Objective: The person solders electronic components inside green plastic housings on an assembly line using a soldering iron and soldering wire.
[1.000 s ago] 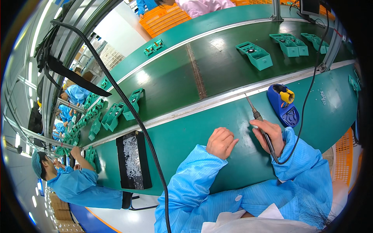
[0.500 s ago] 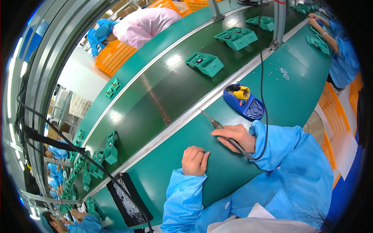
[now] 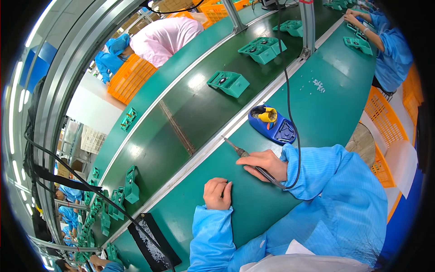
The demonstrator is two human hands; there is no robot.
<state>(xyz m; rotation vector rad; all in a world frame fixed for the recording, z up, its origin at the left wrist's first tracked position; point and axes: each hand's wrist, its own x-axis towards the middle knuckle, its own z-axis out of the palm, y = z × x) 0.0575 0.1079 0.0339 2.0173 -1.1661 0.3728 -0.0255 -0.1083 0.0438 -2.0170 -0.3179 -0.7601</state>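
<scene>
In my right hand (image 3: 267, 165) is a soldering iron (image 3: 242, 153), gripped like a pen, its thin tip pointing up and left toward the white rail along the bench edge. Its dark cable (image 3: 293, 127) loops up past my sleeve. My left hand (image 3: 217, 194) rests on the green bench top (image 3: 253, 204), fingers curled in, with nothing visible in them. Just beyond my right hand stands a blue soldering iron stand (image 3: 273, 127) with a yellow holder.
Green trays with small dark parts, such as this tray (image 3: 229, 84), sit on the conveyor belt (image 3: 181, 106) beyond the rail. A black mat (image 3: 152, 245) holds small white pieces at lower left; more white bits (image 3: 318, 85) lie far right. Co-workers sit at right and left.
My view has shifted slightly, so the bench and stand appear further left and lower. Both hands keep nearly the same pose, the iron still in my right.
</scene>
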